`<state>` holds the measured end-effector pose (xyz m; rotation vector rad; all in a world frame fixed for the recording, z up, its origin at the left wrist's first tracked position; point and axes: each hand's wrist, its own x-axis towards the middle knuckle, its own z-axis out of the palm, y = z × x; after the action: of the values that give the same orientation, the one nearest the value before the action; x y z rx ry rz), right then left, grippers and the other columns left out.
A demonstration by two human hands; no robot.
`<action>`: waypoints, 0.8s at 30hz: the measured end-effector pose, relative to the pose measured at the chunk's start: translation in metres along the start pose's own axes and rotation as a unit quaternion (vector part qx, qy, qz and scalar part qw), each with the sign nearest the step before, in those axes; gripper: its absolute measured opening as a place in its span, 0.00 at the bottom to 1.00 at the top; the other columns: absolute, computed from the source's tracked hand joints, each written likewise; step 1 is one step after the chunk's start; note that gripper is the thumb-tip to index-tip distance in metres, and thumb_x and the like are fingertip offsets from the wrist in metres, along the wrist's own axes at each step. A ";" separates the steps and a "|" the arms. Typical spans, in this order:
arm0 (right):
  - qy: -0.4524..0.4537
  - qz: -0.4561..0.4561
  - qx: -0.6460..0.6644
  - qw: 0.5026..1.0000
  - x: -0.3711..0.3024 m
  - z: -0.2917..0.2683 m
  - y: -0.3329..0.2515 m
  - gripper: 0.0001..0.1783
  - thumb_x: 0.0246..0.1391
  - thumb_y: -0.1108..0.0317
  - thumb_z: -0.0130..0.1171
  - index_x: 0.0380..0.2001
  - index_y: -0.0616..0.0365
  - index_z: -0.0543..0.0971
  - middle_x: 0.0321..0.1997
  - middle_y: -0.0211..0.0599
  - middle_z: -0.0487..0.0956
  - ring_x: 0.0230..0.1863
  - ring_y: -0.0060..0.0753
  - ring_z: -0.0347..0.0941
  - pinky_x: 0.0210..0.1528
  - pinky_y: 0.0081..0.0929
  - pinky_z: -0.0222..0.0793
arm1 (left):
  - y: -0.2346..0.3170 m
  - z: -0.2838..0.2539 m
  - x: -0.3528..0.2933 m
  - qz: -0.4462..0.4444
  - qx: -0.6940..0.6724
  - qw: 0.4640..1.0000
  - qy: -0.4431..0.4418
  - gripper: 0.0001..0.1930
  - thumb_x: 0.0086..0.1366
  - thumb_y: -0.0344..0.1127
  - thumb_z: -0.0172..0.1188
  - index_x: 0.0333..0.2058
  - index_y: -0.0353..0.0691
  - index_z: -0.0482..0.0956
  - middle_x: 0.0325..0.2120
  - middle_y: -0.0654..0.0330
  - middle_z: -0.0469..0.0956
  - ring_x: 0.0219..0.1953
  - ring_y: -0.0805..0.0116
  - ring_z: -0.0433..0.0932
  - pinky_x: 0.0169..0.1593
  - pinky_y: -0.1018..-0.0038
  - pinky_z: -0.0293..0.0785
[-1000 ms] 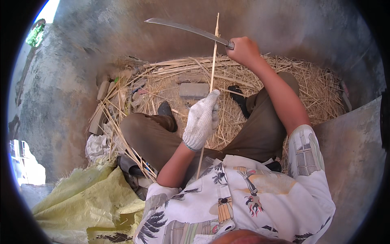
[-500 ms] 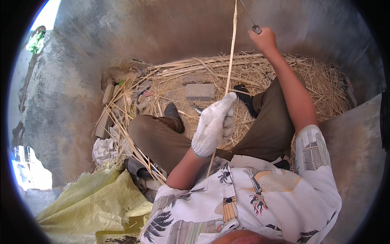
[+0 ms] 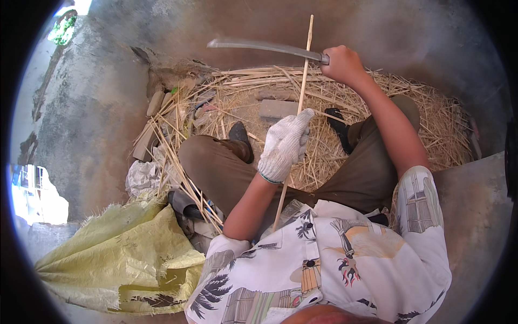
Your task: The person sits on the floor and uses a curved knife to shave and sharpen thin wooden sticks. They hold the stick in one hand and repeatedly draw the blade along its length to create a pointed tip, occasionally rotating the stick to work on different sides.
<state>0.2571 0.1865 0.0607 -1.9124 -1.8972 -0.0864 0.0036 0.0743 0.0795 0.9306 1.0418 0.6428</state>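
Note:
My left hand, in a white knitted glove, is closed round a thin pale cane strip. The strip slants up and away from my lap, its far end above the glove. My bare right hand grips the short handle of a long, slightly curved knife. Its blade points left and crosses the strip near the far end; whether the edge touches the strip I cannot tell. The blade's tip is a little blurred.
Split strips and shavings cover the floor round my bent legs. A grey brick lies between my feet. Yellow woven sacking and crumpled white plastic are on my left. Stained walls stand ahead and to the left.
The knife has swung from pointing up and away to lying across the strip, pointing left. My right hand has come slightly nearer and left. My left hand still holds the strip.

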 end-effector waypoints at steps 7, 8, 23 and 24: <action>-0.002 -0.060 0.082 0.995 -0.013 -0.001 -0.014 0.09 0.43 0.61 0.62 0.24 0.54 0.83 0.23 0.47 0.82 0.29 0.56 0.81 0.36 0.47 0.78 | 0.004 -0.007 0.007 0.005 -0.059 0.998 0.000 0.19 0.69 0.53 0.65 0.27 0.47 0.72 0.15 0.73 0.63 0.11 0.81 0.59 0.15 0.80 0.53; -0.006 -0.107 0.060 0.992 -0.019 -0.001 -0.018 0.09 0.42 0.61 0.62 0.23 0.54 0.83 0.23 0.46 0.82 0.28 0.56 0.81 0.36 0.47 0.78 | 0.003 -0.009 0.009 0.009 -0.067 0.998 0.003 0.21 0.69 0.54 0.65 0.26 0.46 0.72 0.14 0.72 0.64 0.10 0.80 0.60 0.15 0.79 0.54; 0.014 -0.004 -0.006 1.000 0.003 -0.001 -0.001 0.12 0.43 0.57 0.65 0.30 0.49 0.86 0.29 0.44 0.85 0.34 0.53 0.84 0.40 0.48 0.80 | 0.003 0.000 -0.001 0.019 -0.058 0.998 0.012 0.22 0.70 0.56 0.63 0.26 0.46 0.71 0.13 0.70 0.62 0.10 0.79 0.60 0.14 0.79 0.54; 0.012 -0.001 -0.014 1.000 0.003 -0.002 -0.001 0.12 0.44 0.56 0.65 0.30 0.49 0.86 0.29 0.43 0.85 0.34 0.52 0.84 0.40 0.48 0.80 | 0.000 -0.002 0.000 0.022 -0.058 0.998 0.012 0.22 0.70 0.56 0.63 0.26 0.46 0.71 0.13 0.70 0.63 0.10 0.79 0.61 0.14 0.79 0.55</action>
<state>0.2567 0.1888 0.0641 -1.9192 -1.8918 -0.1373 0.0019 0.0753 0.0790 0.8486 0.9969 0.7436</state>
